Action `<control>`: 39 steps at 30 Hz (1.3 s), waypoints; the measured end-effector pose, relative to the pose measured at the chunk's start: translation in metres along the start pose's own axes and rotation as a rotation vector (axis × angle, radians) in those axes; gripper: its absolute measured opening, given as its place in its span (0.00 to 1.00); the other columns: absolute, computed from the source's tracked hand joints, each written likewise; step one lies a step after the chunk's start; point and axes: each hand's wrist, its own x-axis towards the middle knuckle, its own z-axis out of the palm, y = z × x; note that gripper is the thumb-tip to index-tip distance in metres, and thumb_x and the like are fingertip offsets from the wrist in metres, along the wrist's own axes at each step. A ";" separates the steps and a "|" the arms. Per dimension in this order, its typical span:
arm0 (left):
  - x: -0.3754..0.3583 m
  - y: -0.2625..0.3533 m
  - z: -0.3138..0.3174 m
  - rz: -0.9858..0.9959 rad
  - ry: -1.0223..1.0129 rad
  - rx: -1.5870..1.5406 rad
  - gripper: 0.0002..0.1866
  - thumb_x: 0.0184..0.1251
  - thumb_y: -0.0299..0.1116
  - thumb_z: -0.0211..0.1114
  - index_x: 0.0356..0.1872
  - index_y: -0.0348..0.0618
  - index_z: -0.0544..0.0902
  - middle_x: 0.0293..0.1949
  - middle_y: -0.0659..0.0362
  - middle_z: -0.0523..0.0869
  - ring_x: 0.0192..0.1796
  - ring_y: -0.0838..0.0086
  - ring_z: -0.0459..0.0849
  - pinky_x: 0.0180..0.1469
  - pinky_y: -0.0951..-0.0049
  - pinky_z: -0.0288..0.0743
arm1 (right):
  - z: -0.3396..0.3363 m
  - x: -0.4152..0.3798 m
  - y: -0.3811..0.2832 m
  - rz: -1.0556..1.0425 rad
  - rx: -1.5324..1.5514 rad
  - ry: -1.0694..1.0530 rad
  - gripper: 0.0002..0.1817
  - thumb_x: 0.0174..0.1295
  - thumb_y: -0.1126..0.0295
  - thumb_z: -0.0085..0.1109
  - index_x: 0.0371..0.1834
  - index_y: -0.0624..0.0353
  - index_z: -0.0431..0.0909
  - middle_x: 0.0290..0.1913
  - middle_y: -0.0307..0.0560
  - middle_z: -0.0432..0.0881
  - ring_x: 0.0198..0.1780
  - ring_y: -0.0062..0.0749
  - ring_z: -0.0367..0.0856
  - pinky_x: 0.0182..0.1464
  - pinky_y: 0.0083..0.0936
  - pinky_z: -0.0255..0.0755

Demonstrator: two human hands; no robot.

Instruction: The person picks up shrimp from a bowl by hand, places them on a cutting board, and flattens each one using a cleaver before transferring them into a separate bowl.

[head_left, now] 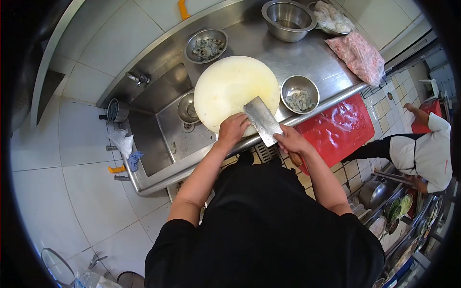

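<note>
My right hand [291, 140] is wrapped round the wooden handle of a cleaver [261, 118], its broad blade angled over the near edge of a round white cutting board [235, 86]. Close to the blade's left side, my left hand [232, 129] rests at the board's near edge with its fingers curled together. Whatever those fingers may hold is hidden. Right of the board stands a steel bowl [284, 86] with a few shrimp [300, 100] in it. Behind the board, another steel bowl [189, 54] holds a larger heap of greyish shrimp [207, 47].
Left of the board is a steel sink [149, 144] with a small bowl [185, 108]. A deep bowl [288, 33] and a bag of pink meat [357, 56] lie along the back right. A red board [338, 129] sits below the counter edge. A co-worker [418, 156] stands at right.
</note>
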 end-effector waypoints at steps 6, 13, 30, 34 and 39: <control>0.001 0.003 -0.003 0.010 -0.007 -0.035 0.14 0.65 0.35 0.71 0.47 0.40 0.87 0.50 0.54 0.89 0.50 0.56 0.88 0.54 0.63 0.81 | -0.015 -0.010 -0.001 -0.013 -0.054 -0.041 0.12 0.75 0.67 0.52 0.57 0.60 0.74 0.22 0.35 0.73 0.17 0.18 0.70 0.20 0.19 0.67; 0.008 0.002 -0.007 0.020 -0.024 -0.059 0.17 0.64 0.33 0.71 0.52 0.42 0.85 0.54 0.50 0.84 0.53 0.54 0.85 0.57 0.60 0.79 | -0.018 -0.033 0.016 -0.154 -0.291 0.247 0.15 0.71 0.64 0.56 0.52 0.65 0.76 0.28 0.50 0.80 0.29 0.35 0.82 0.33 0.36 0.76; 0.051 -0.017 -0.047 0.049 -0.382 -0.094 0.07 0.60 0.25 0.66 0.40 0.39 0.84 0.43 0.54 0.81 0.44 0.64 0.85 0.50 0.67 0.79 | -0.009 -0.062 0.003 -0.075 -0.028 0.180 0.12 0.73 0.65 0.52 0.51 0.62 0.76 0.24 0.42 0.76 0.20 0.23 0.74 0.22 0.26 0.70; 0.054 -0.025 -0.053 0.067 -0.398 -0.131 0.08 0.58 0.24 0.67 0.39 0.39 0.84 0.39 0.54 0.81 0.42 0.65 0.85 0.49 0.68 0.80 | -0.004 -0.037 0.000 -0.037 -0.044 0.075 0.13 0.73 0.66 0.52 0.52 0.64 0.77 0.28 0.48 0.80 0.26 0.31 0.80 0.28 0.32 0.75; 0.071 -0.044 -0.080 -0.016 -0.336 -0.222 0.08 0.60 0.21 0.70 0.40 0.39 0.85 0.38 0.59 0.85 0.41 0.75 0.86 0.47 0.74 0.81 | -0.003 -0.040 -0.001 -0.109 -0.302 0.241 0.15 0.70 0.66 0.52 0.51 0.68 0.76 0.43 0.67 0.84 0.50 0.57 0.84 0.55 0.45 0.75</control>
